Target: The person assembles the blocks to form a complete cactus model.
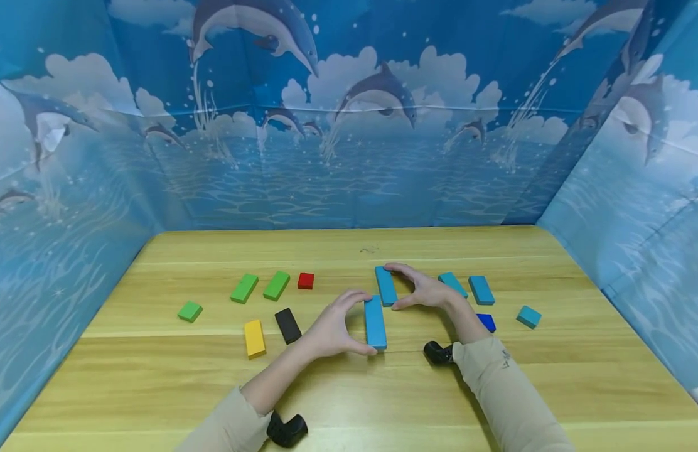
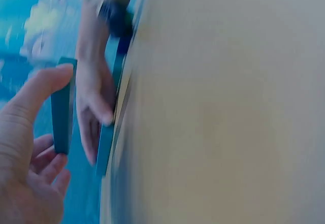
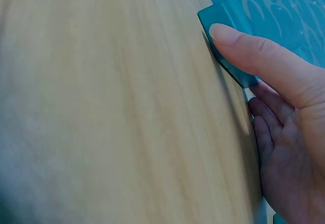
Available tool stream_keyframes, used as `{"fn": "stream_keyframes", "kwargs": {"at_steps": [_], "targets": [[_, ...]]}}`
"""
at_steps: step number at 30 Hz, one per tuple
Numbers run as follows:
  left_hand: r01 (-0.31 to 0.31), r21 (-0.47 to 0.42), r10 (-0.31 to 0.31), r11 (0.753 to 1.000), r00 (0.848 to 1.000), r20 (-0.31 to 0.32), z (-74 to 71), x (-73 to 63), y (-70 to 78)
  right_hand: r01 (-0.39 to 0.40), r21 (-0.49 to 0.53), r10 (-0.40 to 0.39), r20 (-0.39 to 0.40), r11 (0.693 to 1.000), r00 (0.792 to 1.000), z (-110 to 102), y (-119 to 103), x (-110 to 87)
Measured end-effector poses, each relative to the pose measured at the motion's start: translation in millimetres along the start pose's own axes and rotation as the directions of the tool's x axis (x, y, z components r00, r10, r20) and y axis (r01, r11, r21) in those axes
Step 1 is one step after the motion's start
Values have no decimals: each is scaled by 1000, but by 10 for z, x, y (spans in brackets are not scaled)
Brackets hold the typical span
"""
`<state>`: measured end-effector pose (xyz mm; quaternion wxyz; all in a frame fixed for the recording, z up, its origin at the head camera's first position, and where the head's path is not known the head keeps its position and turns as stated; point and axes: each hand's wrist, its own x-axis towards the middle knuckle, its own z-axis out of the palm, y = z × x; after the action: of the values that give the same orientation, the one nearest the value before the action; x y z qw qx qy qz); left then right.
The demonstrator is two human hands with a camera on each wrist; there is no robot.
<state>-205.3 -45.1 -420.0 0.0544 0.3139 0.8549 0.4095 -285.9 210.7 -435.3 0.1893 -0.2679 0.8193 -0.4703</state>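
In the head view my left hand (image 1: pixel 333 326) pinches a long light blue block (image 1: pixel 375 323) by its two ends, thumb at the near end and fingers at the far end. The left wrist view shows this block (image 2: pixel 63 107) raised off the table. Just beyond it, my right hand (image 1: pixel 425 290) holds a second long light blue block (image 1: pixel 386 286), fingers at its far end and thumb by its near end. That block (image 2: pixel 105 150) lies low at the tabletop in the left wrist view. The right thumb partly covers a blue block (image 3: pixel 228 46) in the right wrist view.
Left on the wooden table (image 1: pixel 157 376) lie green blocks (image 1: pixel 244 289), a red block (image 1: pixel 306 280), a yellow block (image 1: pixel 255 339) and a black block (image 1: pixel 287 326). Rightward are light blue blocks (image 1: pixel 481 290) and a dark blue block (image 1: pixel 487 322). A dolphin-print curtain (image 1: pixel 349 169) surrounds the table.
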Motion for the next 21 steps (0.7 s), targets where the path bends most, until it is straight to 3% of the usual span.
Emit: {"fn": "stream_keyframes", "kwargs": {"at_steps": [11, 21], "targets": [[-82, 28, 82, 996, 997, -11, 285, -475, 231, 4, 0, -4, 0, 1000, 1000, 2, 21, 9], [-11, 13, 10, 1000, 999, 31, 430, -728, 236, -10, -8, 10, -2, 1000, 1000, 0, -1, -7]]}}
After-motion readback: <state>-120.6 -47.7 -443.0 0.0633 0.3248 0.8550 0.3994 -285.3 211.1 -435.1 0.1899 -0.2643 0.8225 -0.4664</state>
